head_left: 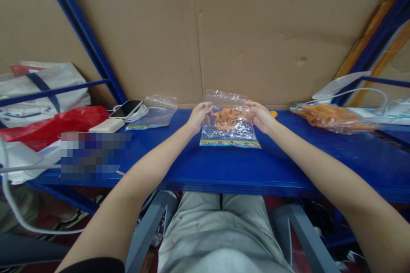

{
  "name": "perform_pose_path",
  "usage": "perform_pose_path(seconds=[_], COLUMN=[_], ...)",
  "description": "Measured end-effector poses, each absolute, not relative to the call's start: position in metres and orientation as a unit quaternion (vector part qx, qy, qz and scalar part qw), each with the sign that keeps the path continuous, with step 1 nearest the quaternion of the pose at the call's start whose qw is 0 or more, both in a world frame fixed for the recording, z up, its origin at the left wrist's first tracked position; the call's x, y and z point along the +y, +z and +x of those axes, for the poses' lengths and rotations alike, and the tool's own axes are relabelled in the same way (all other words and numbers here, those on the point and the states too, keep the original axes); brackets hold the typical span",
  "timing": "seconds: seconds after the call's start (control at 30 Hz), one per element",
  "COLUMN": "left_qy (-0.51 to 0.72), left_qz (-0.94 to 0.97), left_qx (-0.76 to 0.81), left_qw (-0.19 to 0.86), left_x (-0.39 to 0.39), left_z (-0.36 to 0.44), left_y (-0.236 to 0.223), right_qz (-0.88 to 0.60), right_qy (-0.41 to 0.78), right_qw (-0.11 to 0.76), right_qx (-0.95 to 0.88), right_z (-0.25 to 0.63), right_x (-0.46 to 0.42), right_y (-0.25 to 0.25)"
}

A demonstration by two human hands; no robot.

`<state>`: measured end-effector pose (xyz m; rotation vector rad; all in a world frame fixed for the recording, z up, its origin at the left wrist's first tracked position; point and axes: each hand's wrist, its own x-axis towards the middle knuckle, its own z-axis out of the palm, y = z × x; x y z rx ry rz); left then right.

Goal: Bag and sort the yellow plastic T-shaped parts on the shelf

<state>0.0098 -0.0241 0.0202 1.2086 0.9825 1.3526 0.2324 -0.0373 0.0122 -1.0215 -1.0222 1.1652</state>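
A tall brown cardboard panel (256, 30) is seen behind a long, smooth blue metal shelf (218, 175). Towards the right of the shelf, a crinkled transparent plastic sack (347, 129) is filled with elongated orange pieces. At the centre, over the rear part of the shelf and in front of the panel, a clear rectangular plastic bag (229, 137) is held between two bare hands. Its film is glossy and wrinkled, most strongly along the upper part, where bright reflections are shown; whether its underside is touching the shelf cannot be told. To its left, a flat clear plastic pouch (156, 115) is laid near the panel. The left edge of the bag is pinched between the closed fingers and thumb of the left hand (200, 118); the right edge is gripped likewise by the right hand (261, 117). Inside the bag, curved and rounded orange pieces (227, 119) are gathered in the middle, their exact shapes blurred by the film. The lower edge is marked by a narrow, multicoloured printed strip (230, 143). Beyond the right hand, a small rounded yellow-orange tip (273, 114) is exposed; whether it is held cannot be told.
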Motion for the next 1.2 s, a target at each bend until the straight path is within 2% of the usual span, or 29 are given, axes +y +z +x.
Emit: perform_pose_path(seconds=[0.13, 0.33, 0.6, 0.97, 1.2], left_qy=[0.576, 0.62, 0.608, 0.631, 0.591], left_qz=[0.475, 0.47, 0.505, 0.486, 0.475], left_qx=[0.401, 0.399, 0.408, 0.397, 0.402], left_qw=[0.531, 0.485, 0.457, 0.457, 0.514], left_x=[-0.022, -0.015, -0.018, -0.022, -0.017], left_z=[0.009, 0.007, 0.006, 0.008, 0.007], left_y=[0.019, 0.017, 0.019, 0.023, 0.018], right_qz=[-0.452, -0.435, -0.408, -0.457, -0.419], right_qy=[0.479, 0.468, 0.541, 0.443, 0.406], right_qw=[0.593, 0.602, 0.598, 0.617, 0.705], right_qx=[-0.464, -0.478, -0.429, -0.463, -0.404], right_z=[0.231, 0.226, 0.23, 0.234, 0.246], right_x=[-0.039, -0.041, -0.038, -0.033, -0.032], right_y=[0.011, 0.011, 0.012, 0.011, 0.021])
